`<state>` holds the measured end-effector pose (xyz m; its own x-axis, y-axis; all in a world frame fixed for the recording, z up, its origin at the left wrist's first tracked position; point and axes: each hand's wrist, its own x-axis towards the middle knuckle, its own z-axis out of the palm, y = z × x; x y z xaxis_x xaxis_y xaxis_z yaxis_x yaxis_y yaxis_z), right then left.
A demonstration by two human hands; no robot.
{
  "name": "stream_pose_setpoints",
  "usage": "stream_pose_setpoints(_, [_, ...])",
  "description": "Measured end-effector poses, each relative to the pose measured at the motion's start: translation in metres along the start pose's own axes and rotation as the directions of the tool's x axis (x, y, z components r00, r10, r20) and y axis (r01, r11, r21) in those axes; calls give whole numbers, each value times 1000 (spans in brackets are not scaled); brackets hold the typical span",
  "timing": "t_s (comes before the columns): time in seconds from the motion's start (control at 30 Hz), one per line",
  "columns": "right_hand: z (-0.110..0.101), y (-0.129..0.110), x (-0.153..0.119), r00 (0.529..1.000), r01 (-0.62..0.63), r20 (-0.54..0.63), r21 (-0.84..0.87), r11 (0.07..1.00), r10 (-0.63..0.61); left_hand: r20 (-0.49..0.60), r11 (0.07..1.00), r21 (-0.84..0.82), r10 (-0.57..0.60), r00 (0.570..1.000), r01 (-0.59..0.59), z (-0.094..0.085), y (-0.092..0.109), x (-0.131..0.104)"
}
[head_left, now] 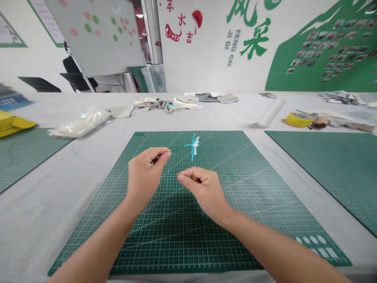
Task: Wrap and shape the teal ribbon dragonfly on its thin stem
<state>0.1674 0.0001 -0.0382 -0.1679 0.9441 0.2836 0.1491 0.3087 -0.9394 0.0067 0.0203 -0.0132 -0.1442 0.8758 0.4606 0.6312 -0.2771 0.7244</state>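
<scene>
Between the thumb and forefinger of my left hand (pixel 149 167) is the thin green stem of a craft flower (pixel 194 145). Its head, with bright blue petals and a clear, shiny bead-like centre, points to the right above the cutting mat (pixel 235 220). My right hand (pixel 204 188) is closed in a pinch, lower and just to the right of the left one, apart from the flower. Whatever lies between its fingertips is too small to make out. A small tangle of green thread or wire (pixel 231 175) seems to lie on the mat to the right.
Other green mats lie at the left (pixel 32 153) and right (pixel 330 165). Behind are a plastic-wrapped packet (pixel 84 124), folded cloth pieces (pixel 185 102), a white roll (pixel 272 112) and a roll of yellow tape (pixel 299 118). A yellow packet (pixel 14 124) sits far left.
</scene>
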Motion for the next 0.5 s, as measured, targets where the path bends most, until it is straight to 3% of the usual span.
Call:
stream_pose_setpoints(0.1, [0,1,-3,975,214,-19,-152,965,-219,-2,997,47,60,998,-60,0,-1,-1])
stream_pose_setpoints(0.23, [-7,0,-3,863,470,-6,-354,808,-505,19,973,145,177,984,-178,1,0,-3])
stream_pose_setpoints(0.5, [-21,-5,2,735,548,-13,-576,606,-678,88,885,293,352,932,-362,5,-1,-8])
